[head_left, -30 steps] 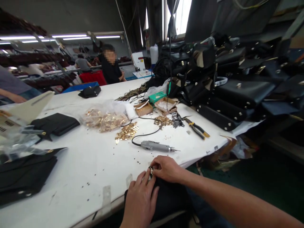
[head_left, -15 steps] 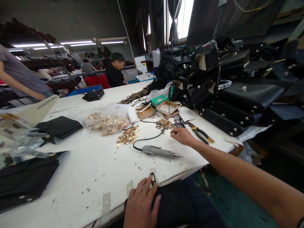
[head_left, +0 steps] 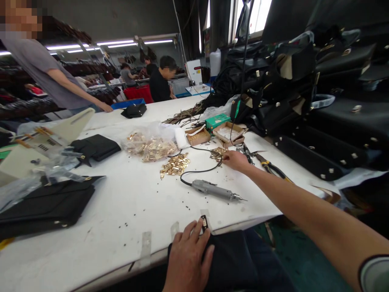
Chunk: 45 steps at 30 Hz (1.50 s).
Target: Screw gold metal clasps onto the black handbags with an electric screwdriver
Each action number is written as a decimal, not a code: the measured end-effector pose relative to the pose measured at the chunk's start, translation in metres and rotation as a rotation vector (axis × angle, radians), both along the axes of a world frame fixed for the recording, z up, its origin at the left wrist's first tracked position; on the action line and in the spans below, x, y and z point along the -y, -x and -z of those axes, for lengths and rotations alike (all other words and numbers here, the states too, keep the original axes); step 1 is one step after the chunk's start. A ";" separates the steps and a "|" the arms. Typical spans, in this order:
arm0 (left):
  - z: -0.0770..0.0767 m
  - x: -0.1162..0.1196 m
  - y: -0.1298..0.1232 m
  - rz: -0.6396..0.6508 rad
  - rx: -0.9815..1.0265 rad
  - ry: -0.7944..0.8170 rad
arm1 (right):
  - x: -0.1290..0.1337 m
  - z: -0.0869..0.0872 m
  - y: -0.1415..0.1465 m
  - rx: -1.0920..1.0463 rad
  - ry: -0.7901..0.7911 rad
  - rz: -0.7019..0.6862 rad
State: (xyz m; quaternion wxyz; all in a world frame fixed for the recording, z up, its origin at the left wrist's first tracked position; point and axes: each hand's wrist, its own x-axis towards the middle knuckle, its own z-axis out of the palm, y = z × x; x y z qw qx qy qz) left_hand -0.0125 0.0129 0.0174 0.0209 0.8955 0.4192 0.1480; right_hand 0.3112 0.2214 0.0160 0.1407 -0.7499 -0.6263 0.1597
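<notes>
My left hand [head_left: 191, 253] lies with its fingers stretched out on a black leather piece [head_left: 237, 259] at the table's front edge. By its fingertips is a small black tab with a gold metal fitting [head_left: 204, 221]. My right hand [head_left: 235, 160] reaches across to a small heap of gold metal fittings [head_left: 217, 153]. Its fingers are pinched together at the heap's right edge; what is between them is too small to make out. Between my hands a grey electric screwdriver [head_left: 215, 190] lies on the table, its bit pointing right.
A second heap of gold fittings [head_left: 174, 165] and a plastic bag of fittings [head_left: 152, 144] lie on the white table [head_left: 106, 231]. Pliers [head_left: 273, 168] lie beyond my right wrist. Black bags [head_left: 306, 152] are piled at right; others lie left. A person [head_left: 57, 77] stands far left.
My right hand has moved to the small heap of fittings, and its fingers have closed there. My left hand keeps its place on the leather. The whole view has shifted, with things appearing further right.
</notes>
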 end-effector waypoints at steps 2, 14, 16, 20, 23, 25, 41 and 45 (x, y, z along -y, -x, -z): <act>-0.003 0.002 -0.002 -0.017 0.004 0.020 | 0.005 -0.002 -0.002 -0.025 -0.023 0.004; -0.013 0.008 -0.006 -0.032 -0.016 0.154 | 0.116 -0.049 0.029 -0.529 -0.006 -0.068; -0.014 0.008 -0.006 -0.023 -0.030 0.162 | 0.138 -0.052 0.051 -0.665 0.058 -0.149; -0.016 0.010 -0.007 -0.020 -0.051 0.163 | 0.161 -0.039 0.094 -0.759 0.160 -0.279; -0.018 0.011 -0.007 -0.015 -0.059 0.155 | 0.161 -0.024 0.114 -0.695 0.185 -0.308; -0.020 0.011 -0.007 -0.013 -0.067 0.153 | 0.158 -0.017 0.121 -0.669 0.204 -0.303; -0.016 0.008 -0.005 -0.004 -0.072 0.183 | 0.155 -0.005 0.132 -0.481 0.108 -0.386; -0.015 0.007 -0.004 -0.010 -0.052 0.202 | 0.156 -0.004 0.132 -0.417 0.042 -0.407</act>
